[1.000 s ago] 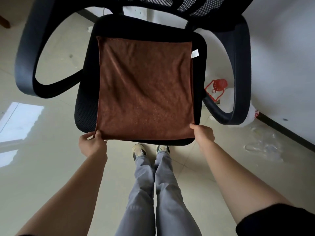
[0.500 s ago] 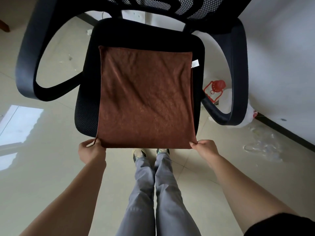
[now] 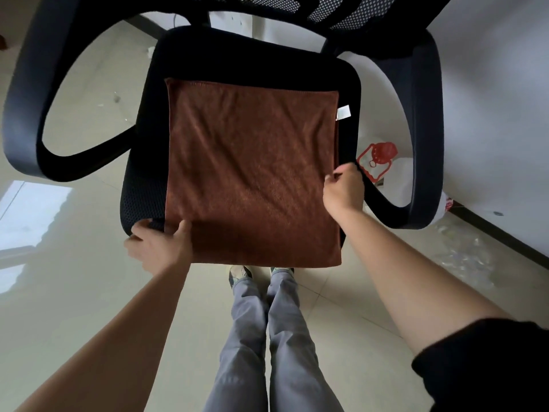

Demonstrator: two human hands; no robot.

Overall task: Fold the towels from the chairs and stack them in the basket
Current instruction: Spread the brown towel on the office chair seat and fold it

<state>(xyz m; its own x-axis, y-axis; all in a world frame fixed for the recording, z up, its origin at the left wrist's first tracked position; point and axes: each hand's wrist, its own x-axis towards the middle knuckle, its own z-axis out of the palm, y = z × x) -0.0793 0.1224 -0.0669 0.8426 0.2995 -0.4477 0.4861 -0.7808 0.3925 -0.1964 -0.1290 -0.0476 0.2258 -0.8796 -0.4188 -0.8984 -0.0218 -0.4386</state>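
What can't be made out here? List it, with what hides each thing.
All from the head view:
- Basket: nowhere in frame.
- Chair back: cut off by the top edge.
- Seat: its middle is covered by the towel.
- Tag: print too small to read.
- Jug: partly hidden behind the armrest.

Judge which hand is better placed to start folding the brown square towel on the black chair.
Probably right hand: pinches brown square towel midway along its right edge; left hand holds a corner.
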